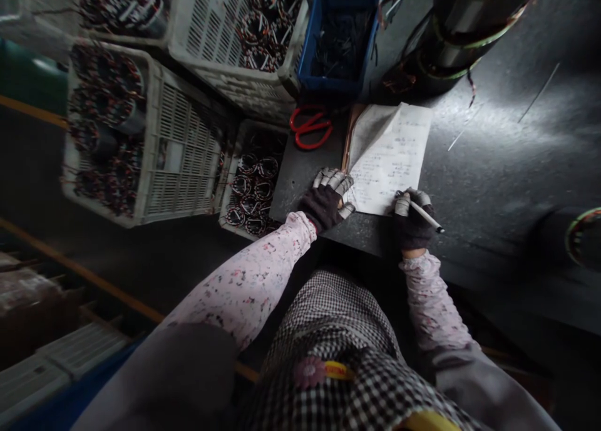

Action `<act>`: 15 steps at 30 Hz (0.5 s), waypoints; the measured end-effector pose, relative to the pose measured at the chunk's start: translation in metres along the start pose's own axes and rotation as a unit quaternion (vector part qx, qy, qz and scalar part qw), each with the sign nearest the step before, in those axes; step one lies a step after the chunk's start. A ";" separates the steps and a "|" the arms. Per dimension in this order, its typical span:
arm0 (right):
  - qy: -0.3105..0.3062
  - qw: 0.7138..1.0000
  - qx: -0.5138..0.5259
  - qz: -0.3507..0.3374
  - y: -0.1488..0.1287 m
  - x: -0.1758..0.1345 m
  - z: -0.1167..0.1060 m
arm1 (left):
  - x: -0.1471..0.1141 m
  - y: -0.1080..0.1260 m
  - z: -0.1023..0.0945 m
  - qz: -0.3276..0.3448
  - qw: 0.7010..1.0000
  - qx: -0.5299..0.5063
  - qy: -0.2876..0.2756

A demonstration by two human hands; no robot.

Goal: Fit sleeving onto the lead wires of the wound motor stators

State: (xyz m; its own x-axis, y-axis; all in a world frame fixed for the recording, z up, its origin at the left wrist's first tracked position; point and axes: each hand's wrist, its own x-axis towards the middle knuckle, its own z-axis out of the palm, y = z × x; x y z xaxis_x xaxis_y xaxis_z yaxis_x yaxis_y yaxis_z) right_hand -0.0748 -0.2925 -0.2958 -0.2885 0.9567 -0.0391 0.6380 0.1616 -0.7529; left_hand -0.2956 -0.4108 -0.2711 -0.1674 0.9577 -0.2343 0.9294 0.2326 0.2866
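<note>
A notebook with handwritten lines lies on the dark metal table, its upper left page corner curling up. My right hand, in a dark glove with taped fingertips, grips a white pen at the page's lower right corner. My left hand, gloved and taped likewise, rests flat with fingers spread at the notebook's lower left edge. Just above the left hand lie scissors with red handles; their blades are in shadow.
A blue bin of small dark pieces stands behind the scissors. Plastic crates of wound coils with wires fill the left. Stacked stators stand at the back right, another round part at the right edge. Thin rods lie on the table.
</note>
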 end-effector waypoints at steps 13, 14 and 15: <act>0.033 0.999 -0.006 -0.023 0.021 -0.002 0.010 | 0.000 0.001 -0.002 -0.006 1.000 -0.002 -0.022; 0.031 0.999 0.000 -0.023 0.021 -0.002 0.009 | 0.001 0.001 -0.002 -0.005 1.000 0.000 -0.023; 0.026 0.999 0.010 -0.023 0.021 -0.003 0.009 | 0.001 0.002 -0.002 -0.004 1.000 0.003 -0.024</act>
State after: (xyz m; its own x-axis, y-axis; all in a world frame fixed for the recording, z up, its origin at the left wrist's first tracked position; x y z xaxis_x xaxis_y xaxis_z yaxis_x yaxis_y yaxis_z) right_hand -0.0670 -0.2938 -0.3174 -0.2788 0.9599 0.0301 0.6098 0.2012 -0.7666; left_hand -0.2951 -0.4094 -0.2687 -0.1591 0.9464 -0.2810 0.9304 0.2390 0.2781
